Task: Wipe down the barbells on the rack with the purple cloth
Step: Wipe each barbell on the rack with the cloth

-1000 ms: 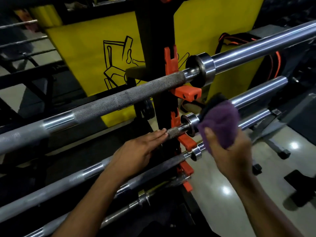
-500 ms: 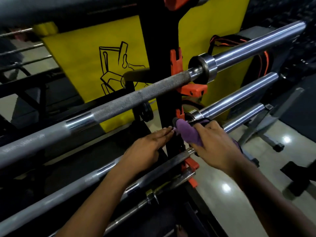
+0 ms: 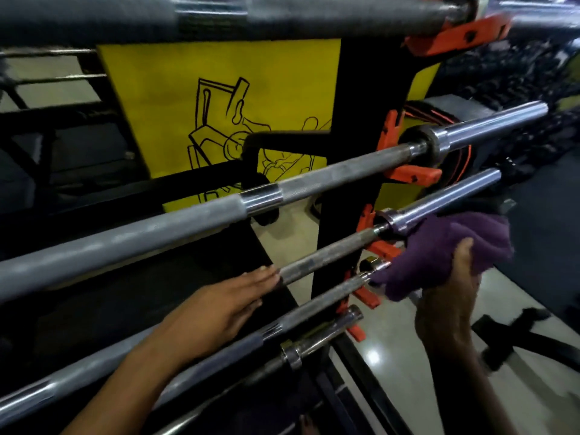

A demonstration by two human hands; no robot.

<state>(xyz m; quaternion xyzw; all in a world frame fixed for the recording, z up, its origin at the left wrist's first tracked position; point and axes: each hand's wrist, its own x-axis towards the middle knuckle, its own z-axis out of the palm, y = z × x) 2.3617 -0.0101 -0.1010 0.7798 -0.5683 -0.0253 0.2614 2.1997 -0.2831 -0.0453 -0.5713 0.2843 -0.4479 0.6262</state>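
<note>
- Since half a second ago, my right hand (image 3: 448, 302) has pulled the purple cloth (image 3: 439, 249) off the collar of the third barbell down (image 3: 329, 254) and drawn it out to the right, so the cloth now sits bunched below that bar's chrome sleeve (image 3: 445, 202).
- Right hand is closed around the cloth, thumb pressed into its front; a loose fold hangs toward the end of the next barbell down (image 3: 282, 321), and I cannot tell whether it touches it.
- My left hand (image 3: 226, 304) has barely shifted: fingers straight and flat, fingertips (image 3: 266, 274) against the knurled shaft of the third barbell down, gripping nothing.
- My view has swung closer and lower, so another barbell (image 3: 219, 14) now crosses the top of the frame, blurred, resting in an orange hook (image 3: 455, 36).
- Below it, the long knurled barbell (image 3: 188, 215) lies across the black rack upright (image 3: 345, 183); a yellow sign (image 3: 219, 98) stands behind.
- I judge the collar has had a pass and the cloth is between strokes, either heading along the sleeve or dropping to the next bar.
- Lower bars look untouched by the cloth right now, so much of the rack is left to do.
</note>
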